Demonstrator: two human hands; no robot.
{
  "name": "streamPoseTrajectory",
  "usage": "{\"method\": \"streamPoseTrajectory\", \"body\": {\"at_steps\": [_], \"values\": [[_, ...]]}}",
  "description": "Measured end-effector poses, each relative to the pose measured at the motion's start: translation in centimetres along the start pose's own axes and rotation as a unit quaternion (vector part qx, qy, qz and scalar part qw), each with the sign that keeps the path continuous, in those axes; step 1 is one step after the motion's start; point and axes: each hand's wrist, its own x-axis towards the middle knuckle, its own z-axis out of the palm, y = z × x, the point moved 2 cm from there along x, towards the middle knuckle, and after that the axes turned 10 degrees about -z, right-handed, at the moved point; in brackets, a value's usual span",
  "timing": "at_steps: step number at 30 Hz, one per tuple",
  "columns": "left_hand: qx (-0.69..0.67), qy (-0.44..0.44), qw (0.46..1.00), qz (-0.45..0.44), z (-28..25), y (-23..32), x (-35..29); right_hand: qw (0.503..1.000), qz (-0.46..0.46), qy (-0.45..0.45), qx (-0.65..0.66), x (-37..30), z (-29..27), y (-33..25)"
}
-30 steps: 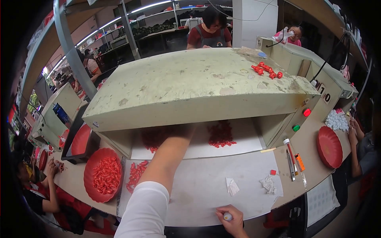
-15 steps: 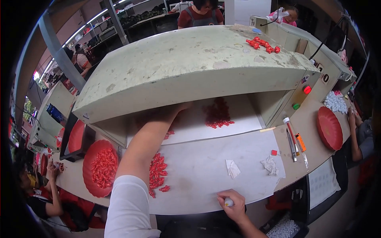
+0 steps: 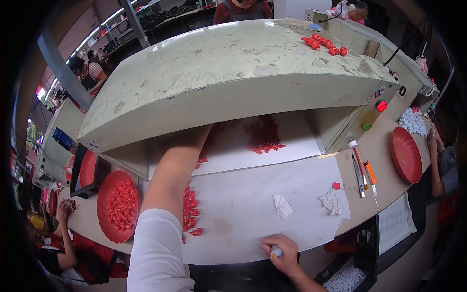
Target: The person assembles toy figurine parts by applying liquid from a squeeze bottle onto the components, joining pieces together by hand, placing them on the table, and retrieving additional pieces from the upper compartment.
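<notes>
My left forearm (image 3: pixel 176 168) reaches under the pale green metal hood (image 3: pixel 214 63), whose front edge hides the hand. Small red glossy moulded pieces lie in rows on the white paper sheet (image 3: pixel 243 194), with one group of red pieces (image 3: pixel 189 209) beside this forearm. Farther in, a second cluster of red pieces (image 3: pixel 265 138) sits under the hood. Near the table's front edge my right hand (image 3: pixel 286 253) is closed around a small whitish bottle (image 3: pixel 276 251) with a yellowish tip.
At left stand a red bowl (image 3: pixel 102 207) of red pieces and a black bin (image 3: pixel 92 182). A crumpled tissue (image 3: pixel 332 202), folded tissue (image 3: pixel 282 207), small red square (image 3: pixel 336 186), craft knife (image 3: pixel 358 175) and orange cutter (image 3: pixel 370 172) lie right. Larger red pieces (image 3: pixel 323 44) top the hood.
My left arm has gone deeper under the hood, and its hand has passed out of sight. My right hand has shifted slightly left, still holding the bottle. The whole view has tilted a little.
</notes>
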Motion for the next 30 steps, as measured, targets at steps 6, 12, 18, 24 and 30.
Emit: {"method": "streamPoseTrajectory", "body": {"at_steps": [6,12,18,24,30], "values": [[0.011,-0.037,0.999,-0.003,-1.5,-0.1,-0.3,1.000,-0.003,0.005,-0.013,0.0,-0.2,0.2],[0.049,-0.006,0.984,0.174,3.5,-2.3,-2.3,1.000,-0.001,0.018,-0.015,0.0,0.0,0.0],[0.011,-0.192,0.980,0.057,-0.1,-0.5,-7.3,0.999,0.023,0.023,0.017,-0.8,0.0,-0.3],[-0.593,-0.522,0.583,0.188,-12.9,9.8,-17.7,0.985,0.068,0.127,0.092,-0.8,-0.7,-0.5],[-0.761,-0.630,0.059,0.141,-19.2,20.9,-20.0,0.959,0.142,0.174,0.175,-1.9,-0.4,1.1]]}}
